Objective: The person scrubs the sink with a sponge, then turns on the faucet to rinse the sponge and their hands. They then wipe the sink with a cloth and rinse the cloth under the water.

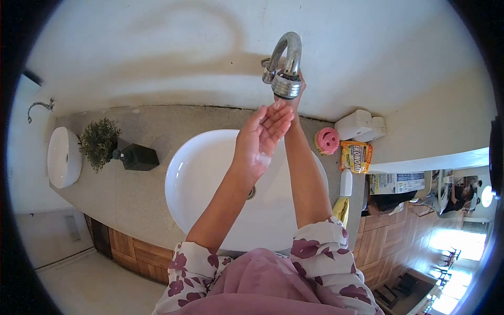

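My left hand point(265, 131) is held palm up over the white basin point(181, 173), just below the mouth of the chrome faucet point(287, 86). Its fingers are stretched out, and a whitish patch like foam lies near the wrist. Whether water runs onto it, I cannot make out. My right hand point(300, 93) reaches up to the faucet and sits behind its spout. The spout and my left hand hide most of its fingers, so their grip does not show. Under my left forearm, the basin's drain point(251, 193) partly shows.
On the grey counter point(142, 118) stand a dark soap bottle point(139, 157), a potted plant point(100, 143) and a second basin point(64, 157) at left. To the right are a pink smiling sponge point(327, 140), a yellow-orange packet point(357, 156), a white bottle point(346, 184) and a yellow cloth point(341, 209).
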Available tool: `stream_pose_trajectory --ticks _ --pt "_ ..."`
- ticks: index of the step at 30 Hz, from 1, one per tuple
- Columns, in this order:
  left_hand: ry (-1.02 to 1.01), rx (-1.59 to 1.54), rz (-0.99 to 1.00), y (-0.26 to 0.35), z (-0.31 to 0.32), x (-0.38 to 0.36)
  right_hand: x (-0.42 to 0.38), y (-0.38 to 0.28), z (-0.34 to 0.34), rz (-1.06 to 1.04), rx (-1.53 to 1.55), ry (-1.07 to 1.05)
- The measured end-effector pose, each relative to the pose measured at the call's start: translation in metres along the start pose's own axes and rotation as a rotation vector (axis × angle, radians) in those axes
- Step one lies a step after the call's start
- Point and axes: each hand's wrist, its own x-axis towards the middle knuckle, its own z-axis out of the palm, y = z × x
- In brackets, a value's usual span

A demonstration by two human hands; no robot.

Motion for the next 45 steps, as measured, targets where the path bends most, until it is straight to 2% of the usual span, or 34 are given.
stream_pose_trajectory --ticks 4,6,9,12,13,15,21,28,30,31,33,37,39,43,45 --pt "-0.04 -0.075 0.037 0.007 0.031 -0.011 -0.007 -0.022 0.002 0.188 0.172 -0.031" --pt "-0.13 -0.1 0.089 0.009 0.037 -0.014 -0.007 -0.034 0.003 0.344 0.341 -0.062" --pt "-0.143 -0.095 0.097 0.011 0.045 -0.021 -0.006 -0.047 0.005 0.576 0.617 -0.096" --pt "-0.137 -0.075 0.094 0.014 0.046 -0.023 -0.004 -0.05 0.006 0.711 0.778 -0.101" --pt "-0.138 -0.074 0.095 0.015 0.045 -0.023 -0.004 -0.039 0.002 0.71 0.779 -0.101" --pt "-0.149 -0.069 0.082 0.016 0.042 -0.022 -0.003 -0.027 -0.004 0.028 -0.233 -0.182" --pt "-0.157 -0.065 0.029 0.021 0.037 -0.029 -0.002 -0.028 0.001 0.007 -0.298 -0.018" --pt "-0.218 -0.023 -0.02 0.023 0.003 -0.034 0.0 -0.011 0.002 -0.139 -0.142 -0.016" --pt "-0.222 0.219 -0.084 0.022 -0.025 -0.034 0.0 -0.01 0.0 -0.014 -0.149 -0.029" --pt "-0.221 0.221 -0.085 0.02 -0.044 -0.032 -0.001 -0.008 -0.001 -0.013 -0.148 -0.026" --pt "-0.121 0.727 -0.079 0.013 -0.083 -0.026 0.0 -0.007 -0.002 -0.097 -0.218 -0.051" --pt "-0.017 0.902 -0.202 0.002 -0.118 -0.021 -0.003 -0.028 -0.013 -0.219 -0.365 -0.082" --pt "-0.023 0.875 -0.242 0.0 -0.12 -0.019 -0.003 -0.034 -0.021 -0.16 -0.468 -0.218" --pt "-0.028 0.832 -0.237 0.004 -0.107 -0.006 -0.005 -0.046 -0.032 -0.07 -0.395 -0.3" --pt "-0.099 0.765 -0.296 0.008 -0.103 0.004 -0.009 -0.057 -0.037 0.226 -0.169 -0.284"
